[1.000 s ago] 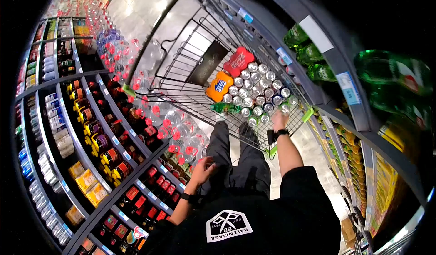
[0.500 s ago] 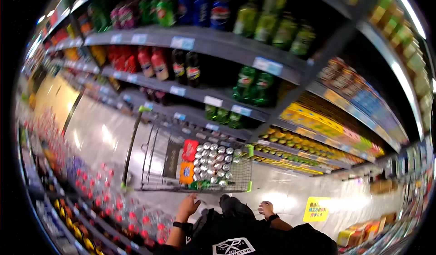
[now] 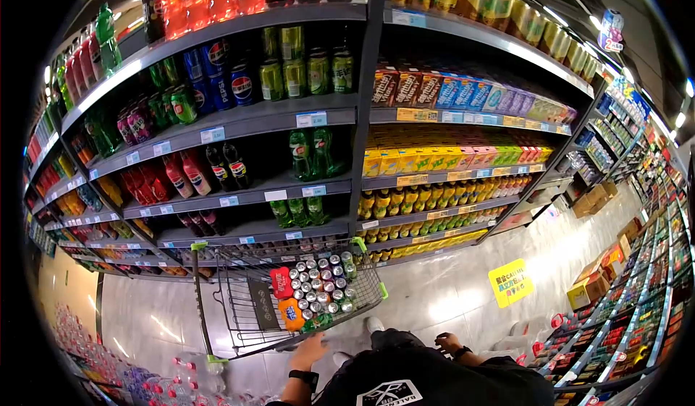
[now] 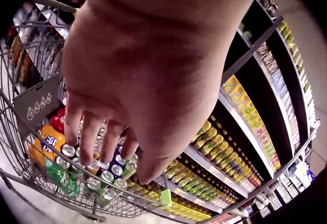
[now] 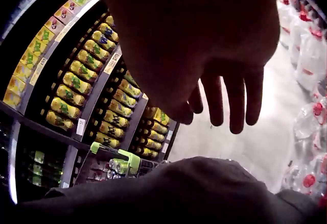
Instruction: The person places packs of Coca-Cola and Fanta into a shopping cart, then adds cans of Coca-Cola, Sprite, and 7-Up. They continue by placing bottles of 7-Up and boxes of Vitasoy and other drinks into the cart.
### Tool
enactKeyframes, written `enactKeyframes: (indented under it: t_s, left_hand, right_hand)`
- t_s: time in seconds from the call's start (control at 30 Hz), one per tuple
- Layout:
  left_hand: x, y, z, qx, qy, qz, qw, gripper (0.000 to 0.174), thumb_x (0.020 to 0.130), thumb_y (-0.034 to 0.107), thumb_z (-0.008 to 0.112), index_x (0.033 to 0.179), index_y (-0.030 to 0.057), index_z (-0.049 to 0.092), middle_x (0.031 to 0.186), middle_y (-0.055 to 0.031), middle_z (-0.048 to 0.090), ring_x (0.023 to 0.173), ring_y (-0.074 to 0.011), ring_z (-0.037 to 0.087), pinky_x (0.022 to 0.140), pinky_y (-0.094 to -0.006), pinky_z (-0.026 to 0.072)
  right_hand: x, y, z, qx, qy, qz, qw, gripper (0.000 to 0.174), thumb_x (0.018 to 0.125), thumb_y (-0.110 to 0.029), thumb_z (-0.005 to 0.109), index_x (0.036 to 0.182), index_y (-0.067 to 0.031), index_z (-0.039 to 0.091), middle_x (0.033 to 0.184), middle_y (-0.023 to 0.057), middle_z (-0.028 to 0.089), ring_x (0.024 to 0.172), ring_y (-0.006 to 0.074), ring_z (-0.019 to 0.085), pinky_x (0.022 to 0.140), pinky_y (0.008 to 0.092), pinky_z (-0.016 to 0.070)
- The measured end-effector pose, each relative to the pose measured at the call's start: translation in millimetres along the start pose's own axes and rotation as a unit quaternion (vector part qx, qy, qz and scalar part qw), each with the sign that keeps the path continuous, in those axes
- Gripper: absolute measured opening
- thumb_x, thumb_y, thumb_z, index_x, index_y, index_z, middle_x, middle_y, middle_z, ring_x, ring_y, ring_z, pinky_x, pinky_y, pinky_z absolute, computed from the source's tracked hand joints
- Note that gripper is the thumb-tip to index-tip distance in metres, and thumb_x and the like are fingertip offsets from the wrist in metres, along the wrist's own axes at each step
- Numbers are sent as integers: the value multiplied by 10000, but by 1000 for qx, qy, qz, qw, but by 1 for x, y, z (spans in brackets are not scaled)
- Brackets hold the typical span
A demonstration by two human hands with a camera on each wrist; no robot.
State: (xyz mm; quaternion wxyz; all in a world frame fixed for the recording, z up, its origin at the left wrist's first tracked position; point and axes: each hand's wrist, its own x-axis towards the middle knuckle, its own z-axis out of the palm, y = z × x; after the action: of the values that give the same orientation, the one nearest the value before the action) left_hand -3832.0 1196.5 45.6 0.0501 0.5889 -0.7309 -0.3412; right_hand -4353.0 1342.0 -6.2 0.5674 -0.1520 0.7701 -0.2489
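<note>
A wire shopping cart (image 3: 250, 290) with green corners stands in front of the person, holding many silver-topped cans (image 3: 318, 284), a red pack (image 3: 281, 282), an orange pack (image 3: 291, 314) and green bottles (image 3: 316, 323). The left hand (image 3: 310, 349) is near the cart's close side, holding nothing; in the left wrist view this hand (image 4: 138, 76) has its fingers extended, with the cart behind them. At the person's right side hangs the right hand (image 3: 447, 342), away from the cart; the right wrist view shows that hand (image 5: 204, 55) with fingers spread over the floor, gripping nothing.
Drink shelves (image 3: 239, 120) run along the far side of the cart, with boxed and bottled drinks (image 3: 434, 161) to the right. A yellow floor sign (image 3: 511, 283) lies on the aisle. Large clear bottles (image 3: 174, 391) stand at the lower left, cartons (image 3: 597, 276) at the right.
The view has swung up and right toward the shelves. The right hand has left the cans in the cart and come back beside the body. The left hand stays in front of the body.
</note>
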Motion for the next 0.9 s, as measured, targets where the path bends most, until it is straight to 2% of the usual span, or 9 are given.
enactKeyframes:
  t_s: [0.13,0.23,0.3,0.33,0.43,0.53,0.67,0.73,0.9]
  left_hand:
    - [14,43,-6,-108,-21,76,991,548,900,385,708,1317,45,605,1243,-215,677,1161,-408,639,982,-470,510]
    - [39,105,-54,-110,38,135,984,512,911,334,697,1323,45,606,1284,-213,655,1206,-395,615,1023,-465,490]
    - [68,155,-96,-40,111,202,972,499,923,306,698,1334,42,596,1319,-214,632,1242,-390,591,1054,-464,476]
    - [85,184,-119,-14,147,226,963,496,929,304,696,1338,43,593,1342,-213,618,1261,-388,579,1070,-466,468]
    - [119,301,-214,-3,214,302,929,482,946,285,684,1344,35,580,1409,-201,562,1328,-378,515,1120,-466,430]
    - [148,405,-287,22,313,350,883,500,940,269,699,1354,21,569,1451,-192,538,1366,-365,488,1159,-463,393]
    - [199,498,-360,154,431,326,827,649,895,245,746,1453,40,487,1542,-167,451,1433,-342,421,1185,-467,357]
    - [238,517,-380,243,529,278,764,782,838,219,794,1500,28,424,1561,-157,437,1462,-322,396,1202,-458,325]
    - [286,519,-392,343,544,204,739,771,770,107,778,1461,-4,453,1464,-163,525,1438,-293,432,1200,-460,289]
  right_hand:
    - [23,-45,-11,-100,-80,-44,991,416,946,-213,730,1293,-17,612,1023,129,729,698,230,717,573,361,581]
    - [92,-127,-30,-134,-57,-254,956,355,884,-139,744,1203,-19,642,866,67,718,654,158,693,513,283,530]
    - [108,-232,-30,-287,63,-384,876,273,859,-198,752,1046,-1,727,926,176,741,826,271,722,732,386,564]
    - [79,-292,-26,-283,128,-562,767,213,887,-178,723,1020,-12,723,879,178,721,816,324,708,703,395,548]
    - [-8,-463,-15,-171,85,-592,783,280,923,-165,719,1145,-6,656,923,187,701,875,380,677,741,403,532]
    - [-103,-580,-18,-135,160,-787,580,391,938,-144,707,1291,-6,614,1223,185,653,1106,388,622,916,459,517]
    - [-161,-682,-35,-134,281,-861,402,516,863,-104,726,1358,-56,586,1395,145,572,1340,357,499,1086,478,425]
    - [-176,-717,-35,-151,289,-872,366,539,840,-122,737,1354,-55,589,1399,141,570,1353,348,489,1113,483,401]
    - [-160,-761,-15,-255,300,-863,315,604,790,-223,766,1334,-40,578,1382,146,570,1372,341,464,1181,493,321]
